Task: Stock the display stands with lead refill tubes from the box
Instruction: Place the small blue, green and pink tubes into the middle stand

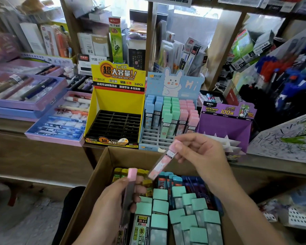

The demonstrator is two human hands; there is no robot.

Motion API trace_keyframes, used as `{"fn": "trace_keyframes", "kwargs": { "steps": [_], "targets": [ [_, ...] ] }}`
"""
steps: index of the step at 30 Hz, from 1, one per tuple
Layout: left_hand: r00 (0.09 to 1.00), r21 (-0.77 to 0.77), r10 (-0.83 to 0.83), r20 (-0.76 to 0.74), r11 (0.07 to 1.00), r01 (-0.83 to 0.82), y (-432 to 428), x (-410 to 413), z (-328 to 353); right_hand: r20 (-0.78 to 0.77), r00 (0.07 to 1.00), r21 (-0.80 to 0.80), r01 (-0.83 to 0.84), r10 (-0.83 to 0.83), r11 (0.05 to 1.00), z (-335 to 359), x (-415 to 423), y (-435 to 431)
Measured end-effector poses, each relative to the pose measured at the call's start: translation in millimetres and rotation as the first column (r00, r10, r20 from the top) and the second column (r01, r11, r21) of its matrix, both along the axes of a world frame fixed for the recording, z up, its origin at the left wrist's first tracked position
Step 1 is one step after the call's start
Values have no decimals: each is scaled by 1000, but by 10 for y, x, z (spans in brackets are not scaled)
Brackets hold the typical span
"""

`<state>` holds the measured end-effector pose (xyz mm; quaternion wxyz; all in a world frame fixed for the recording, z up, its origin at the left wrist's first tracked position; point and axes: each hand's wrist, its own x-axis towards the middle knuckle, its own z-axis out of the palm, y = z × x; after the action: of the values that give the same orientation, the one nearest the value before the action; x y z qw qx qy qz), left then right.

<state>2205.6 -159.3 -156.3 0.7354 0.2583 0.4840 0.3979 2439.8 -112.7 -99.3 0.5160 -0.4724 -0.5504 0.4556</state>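
Observation:
A cardboard box in front of me holds several lead refill tubes with green, yellow and blue caps. My left hand grips a pink-capped tube upright over the box. My right hand pinches a second pink-capped tube near its cap, tilted, just in front of the blue rabbit display stand. That stand carries blue, green and pink tubes in its back rows; its front slots are bare. The yellow stand to its left has a black grid with no tubes. A purple stand sits to the right.
Trays of pens lie on the counter to the left. Shelves of stationery packs rise behind the stands. A rack of blue and red pens leans at the right. A scribbled test sheet lies beside the purple stand.

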Motion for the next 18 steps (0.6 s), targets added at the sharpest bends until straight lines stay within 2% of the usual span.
{"fn": "trace_keyframes", "kwargs": {
  "steps": [3, 7, 12, 18],
  "targets": [
    [1000, 21, 5, -22, 1000, -4, -18, -14, 24, 59, 990, 152, 116, -126, 982, 145, 110, 68],
    [995, 135, 74, -72, 989, -64, -56, -30, 1, 173, 946, 318, 210, -274, 924, 261, 218, 171],
    [993, 222, 71, -95, 974, -48, -54, -31, -31, 303, 884, 412, 214, -355, 886, 292, 272, 291],
    [992, 242, 45, -119, 970, -15, -57, -98, -91, 452, 804, 452, 169, -388, 876, 260, 313, 367]
  ]
}}
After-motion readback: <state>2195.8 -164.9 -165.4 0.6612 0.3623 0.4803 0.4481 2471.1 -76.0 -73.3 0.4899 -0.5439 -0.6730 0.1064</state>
